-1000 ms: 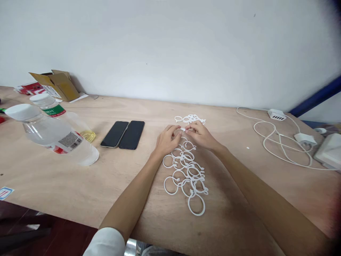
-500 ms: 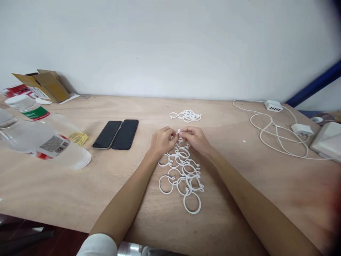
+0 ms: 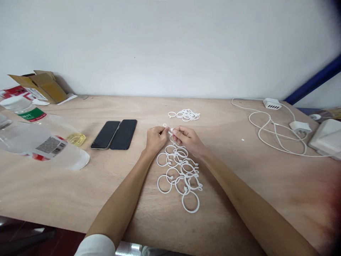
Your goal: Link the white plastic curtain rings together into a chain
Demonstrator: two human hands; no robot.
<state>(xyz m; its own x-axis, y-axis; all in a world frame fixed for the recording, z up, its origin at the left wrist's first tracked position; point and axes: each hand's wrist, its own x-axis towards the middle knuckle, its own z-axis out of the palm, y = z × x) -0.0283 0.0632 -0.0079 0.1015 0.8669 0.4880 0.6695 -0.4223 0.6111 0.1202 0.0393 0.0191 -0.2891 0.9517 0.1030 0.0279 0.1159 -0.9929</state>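
Note:
My left hand [image 3: 156, 138] is closed in a pinch, its fingertips close to those of my right hand [image 3: 188, 138], which is pinched too. Between them is a white plastic curtain ring [image 3: 172, 138], its upper end at the fingertips and part of it hidden by my fingers. Just beyond my left fingertips shows a tiny white loop [image 3: 164, 125]; whether it is held or lies on the table I cannot tell. Several curtain rings [image 3: 190, 202] with small eyelets lie overlapping between my forearms. Farther back is a smaller heap of white rings [image 3: 188, 115].
Two dark phones [image 3: 123, 134] lie side by side to the left, near clear plastic bottles [image 3: 58, 145] and an opened cardboard box [image 3: 49, 87]. At right are a white cable [image 3: 259, 133], a charger hub [image 3: 272, 104] and a plug adapter [image 3: 300, 127] on the wooden table [image 3: 229, 117].
Both hands have shifted slightly left, and the small white loop now shows beyond my left fingertips. The view has turned a little; the rings on the table lie as before.

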